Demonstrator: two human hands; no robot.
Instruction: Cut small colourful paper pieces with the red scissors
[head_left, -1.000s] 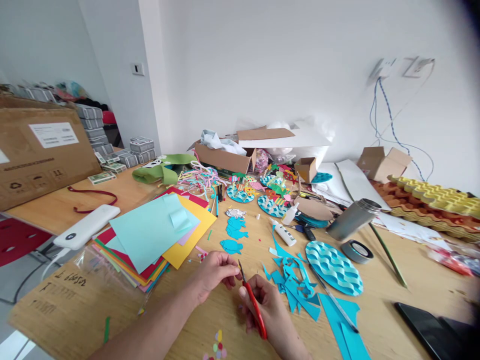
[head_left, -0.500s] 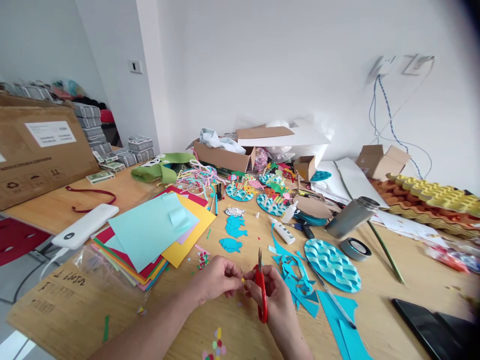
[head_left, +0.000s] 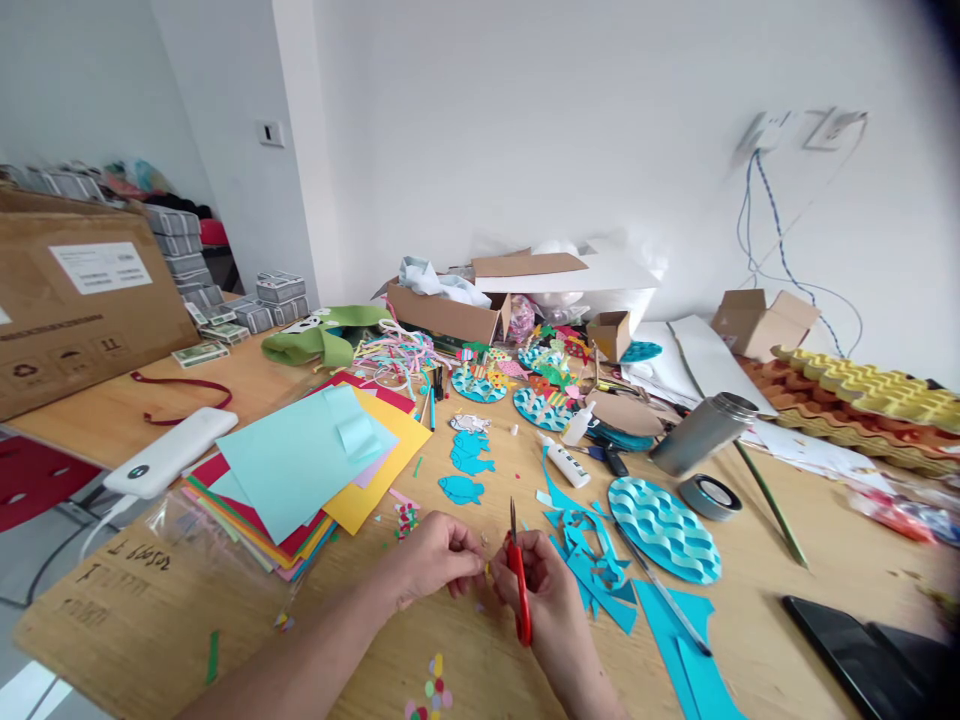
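Red-handled scissors [head_left: 520,592] are in my right hand [head_left: 551,590], with their blades pointing up and away from me. A tiny yellow piece [head_left: 487,570] shows by the right fingertips. My left hand [head_left: 442,555] is close beside it, thumb and fingers pinched together; whatever is between them is too small to make out. Beyond my hands lie blue paper fish [head_left: 460,489]. Blue paper scraps [head_left: 592,560] are spread to the right of my right hand. Small coloured paper dots [head_left: 435,688] lie near the table's front edge.
Stacked coloured paper [head_left: 292,470] sits on the left beside a white power bank [head_left: 171,452]. To the right are a glue bottle [head_left: 568,462], a wavy blue oval [head_left: 664,530], a metal flask [head_left: 705,435] and a roll of tape [head_left: 711,497]. Open boxes [head_left: 446,312] stand along the wall.
The scissors have tilted and shifted slightly left in my right hand. Less of the tiny yellow piece shows between my hands. My left hand has hardly moved.
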